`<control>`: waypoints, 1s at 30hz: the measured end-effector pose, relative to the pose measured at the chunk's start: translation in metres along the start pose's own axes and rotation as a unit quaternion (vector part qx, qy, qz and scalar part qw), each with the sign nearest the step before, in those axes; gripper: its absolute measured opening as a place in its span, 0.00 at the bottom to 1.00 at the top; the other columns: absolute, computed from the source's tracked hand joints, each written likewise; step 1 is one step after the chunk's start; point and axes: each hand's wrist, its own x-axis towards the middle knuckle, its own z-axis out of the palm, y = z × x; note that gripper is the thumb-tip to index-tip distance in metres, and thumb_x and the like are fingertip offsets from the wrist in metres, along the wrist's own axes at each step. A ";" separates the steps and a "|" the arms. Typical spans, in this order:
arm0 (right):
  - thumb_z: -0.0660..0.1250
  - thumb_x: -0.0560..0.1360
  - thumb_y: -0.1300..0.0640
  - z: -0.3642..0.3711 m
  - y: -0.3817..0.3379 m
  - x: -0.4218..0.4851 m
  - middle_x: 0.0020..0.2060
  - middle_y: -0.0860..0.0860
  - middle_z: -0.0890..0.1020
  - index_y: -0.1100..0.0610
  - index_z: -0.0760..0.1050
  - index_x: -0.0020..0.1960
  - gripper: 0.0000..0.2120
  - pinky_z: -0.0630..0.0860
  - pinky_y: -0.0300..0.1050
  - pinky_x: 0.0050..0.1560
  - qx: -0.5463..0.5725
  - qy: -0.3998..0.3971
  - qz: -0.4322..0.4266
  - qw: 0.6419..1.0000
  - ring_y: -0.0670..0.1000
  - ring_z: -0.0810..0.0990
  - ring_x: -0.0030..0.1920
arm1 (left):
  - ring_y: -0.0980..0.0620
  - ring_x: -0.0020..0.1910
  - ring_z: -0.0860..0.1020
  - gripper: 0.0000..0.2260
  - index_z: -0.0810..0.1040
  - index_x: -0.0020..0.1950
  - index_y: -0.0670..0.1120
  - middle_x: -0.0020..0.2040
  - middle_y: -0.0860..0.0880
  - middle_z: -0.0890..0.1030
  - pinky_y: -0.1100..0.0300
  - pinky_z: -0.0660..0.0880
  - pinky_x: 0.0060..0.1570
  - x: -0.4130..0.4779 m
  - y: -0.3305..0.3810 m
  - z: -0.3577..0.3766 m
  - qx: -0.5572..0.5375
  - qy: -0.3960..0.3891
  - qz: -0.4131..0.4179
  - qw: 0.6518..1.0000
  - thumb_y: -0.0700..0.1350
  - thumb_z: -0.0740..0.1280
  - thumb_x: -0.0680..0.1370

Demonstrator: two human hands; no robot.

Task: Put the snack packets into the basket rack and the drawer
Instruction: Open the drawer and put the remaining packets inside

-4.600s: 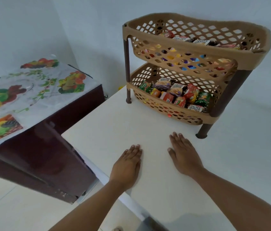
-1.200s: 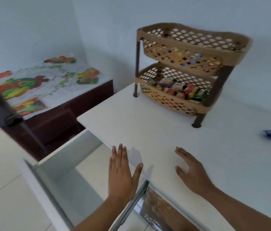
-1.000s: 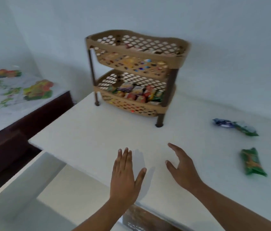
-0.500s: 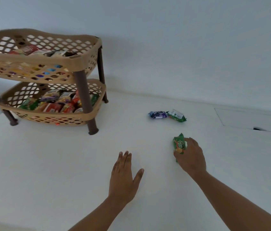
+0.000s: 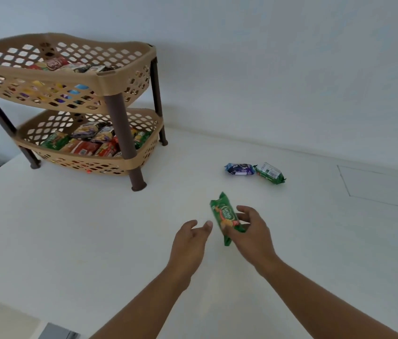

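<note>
My right hand [image 5: 251,231] grips a green snack packet [image 5: 225,217], lifted above the white counter [image 5: 95,228]. My left hand [image 5: 189,241] hovers just left of it with loosely curled fingers, holding nothing. A blue packet [image 5: 239,169] and another green packet [image 5: 269,172] lie side by side on the counter farther back. The tan two-tier basket rack [image 5: 124,80] stands at the back left, with several packets in both tiers. A corner of the drawer [image 5: 56,335] shows at the bottom left edge.
A white wall rises behind the counter. A flat panel outline [image 5: 376,185] sits in the counter at the far right. The counter's front edge runs along the lower left.
My right hand has picked the green packet up off the counter and brought it toward my left hand, which has curled and turned toward it. The view has shifted slightly left.
</note>
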 end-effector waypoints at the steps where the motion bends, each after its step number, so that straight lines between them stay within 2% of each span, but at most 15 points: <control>1: 0.77 0.69 0.51 0.006 -0.005 -0.002 0.52 0.43 0.80 0.46 0.71 0.64 0.27 0.76 0.31 0.36 0.004 -0.018 -0.011 1.000 0.39 0.81 0.46 | 0.52 0.57 0.79 0.28 0.68 0.73 0.46 0.58 0.52 0.80 0.51 0.76 0.61 0.001 0.004 -0.001 -0.032 0.011 -0.022 0.999 0.60 0.66 0.77; 4: 0.77 0.69 0.50 0.022 -0.016 -0.006 0.52 0.41 0.80 0.45 0.71 0.63 0.25 0.78 0.32 0.39 0.029 -0.060 -0.030 0.997 0.36 0.81 0.45 | 0.53 0.54 0.82 0.23 0.74 0.67 0.43 0.58 0.48 0.83 0.53 0.79 0.58 0.003 0.012 -0.007 -0.093 0.037 -0.043 0.994 0.57 0.67 0.78; 8: 0.76 0.69 0.48 0.034 -0.023 -0.009 0.52 0.38 0.80 0.45 0.72 0.63 0.25 0.78 0.32 0.42 0.038 -0.125 -0.059 0.990 0.35 0.80 0.46 | 0.50 0.49 0.85 0.12 0.83 0.52 0.43 0.47 0.46 0.87 0.54 0.80 0.55 0.002 0.012 -0.016 -0.147 0.051 -0.044 0.987 0.51 0.70 0.77; 12: 0.75 0.67 0.41 0.029 -0.026 0.006 0.52 0.39 0.81 0.46 0.73 0.61 0.25 0.77 0.32 0.42 0.006 -0.184 -0.095 0.978 0.37 0.81 0.47 | 0.47 0.47 0.85 0.11 0.83 0.53 0.41 0.45 0.45 0.87 0.51 0.81 0.55 0.004 0.003 -0.024 -0.166 0.097 -0.065 0.979 0.46 0.74 0.74; 14: 0.74 0.68 0.41 0.020 -0.027 0.032 0.53 0.40 0.81 0.49 0.75 0.60 0.23 0.76 0.35 0.46 -0.043 -0.155 -0.129 0.979 0.39 0.80 0.48 | 0.47 0.46 0.85 0.13 0.82 0.55 0.41 0.46 0.44 0.86 0.51 0.81 0.54 0.003 0.000 -0.028 -0.179 0.116 -0.072 0.974 0.45 0.75 0.73; 17: 0.74 0.72 0.52 -0.010 -0.026 0.098 0.57 0.51 0.81 0.56 0.76 0.62 0.20 0.74 0.46 0.56 -0.170 -0.047 -0.152 0.972 0.52 0.79 0.56 | 0.47 0.46 0.85 0.15 0.80 0.55 0.42 0.46 0.45 0.86 0.52 0.81 0.53 0.002 -0.005 -0.035 -0.196 0.142 -0.074 0.967 0.44 0.77 0.72; 19: 0.72 0.73 0.54 -0.034 -0.024 0.142 0.62 0.56 0.79 0.57 0.74 0.65 0.22 0.72 0.50 0.61 -0.255 0.025 -0.118 0.959 0.58 0.76 0.62 | 0.49 0.45 0.85 0.14 0.80 0.54 0.44 0.45 0.46 0.86 0.53 0.81 0.52 0.001 -0.006 -0.040 -0.198 0.158 -0.069 0.965 0.44 0.77 0.71; 21: 0.71 0.72 0.53 -0.053 -0.021 0.175 0.65 0.57 0.76 0.57 0.72 0.68 0.26 0.71 0.55 0.63 -0.310 0.082 -0.051 0.946 0.60 0.73 0.66 | 0.51 0.43 0.85 0.14 0.79 0.53 0.46 0.44 0.48 0.86 0.56 0.81 0.47 -0.001 -0.008 -0.046 -0.188 0.174 -0.060 0.965 0.44 0.77 0.71; 24: 0.72 0.71 0.45 -0.065 -0.014 0.197 0.67 0.59 0.70 0.60 0.68 0.69 0.33 0.71 0.61 0.62 -0.378 0.097 0.021 0.921 0.62 0.67 0.69 | 0.54 0.40 0.85 0.15 0.79 0.55 0.46 0.43 0.50 0.86 0.65 0.78 0.36 -0.003 -0.010 -0.056 -0.175 0.194 -0.045 0.964 0.45 0.77 0.71; 26: 0.72 0.71 0.42 -0.067 -0.010 0.202 0.65 0.60 0.71 0.60 0.67 0.69 0.35 0.71 0.61 0.60 -0.392 0.088 0.045 0.915 0.63 0.68 0.67 | 0.55 0.38 0.85 0.15 0.79 0.55 0.46 0.43 0.50 0.86 0.68 0.76 0.30 -0.004 -0.011 -0.063 -0.173 0.204 -0.040 0.963 0.45 0.77 0.71; 28: 0.71 0.72 0.44 -0.069 -0.004 0.204 0.64 0.62 0.75 0.58 0.66 0.71 0.33 0.72 0.60 0.59 -0.375 0.079 0.068 0.921 0.65 0.73 0.64 | 0.56 0.38 0.85 0.16 0.79 0.56 0.46 0.43 0.50 0.86 0.70 0.75 0.28 -0.006 -0.011 -0.070 -0.171 0.211 -0.034 0.962 0.45 0.77 0.71; 30: 0.70 0.74 0.53 -0.070 -0.001 0.204 0.63 0.63 0.77 0.54 0.69 0.71 0.27 0.73 0.58 0.59 -0.352 0.094 0.093 0.927 0.65 0.76 0.61 | 0.56 0.38 0.85 0.16 0.79 0.56 0.46 0.44 0.49 0.86 0.70 0.75 0.27 -0.010 -0.012 -0.078 -0.171 0.217 -0.029 0.961 0.44 0.77 0.71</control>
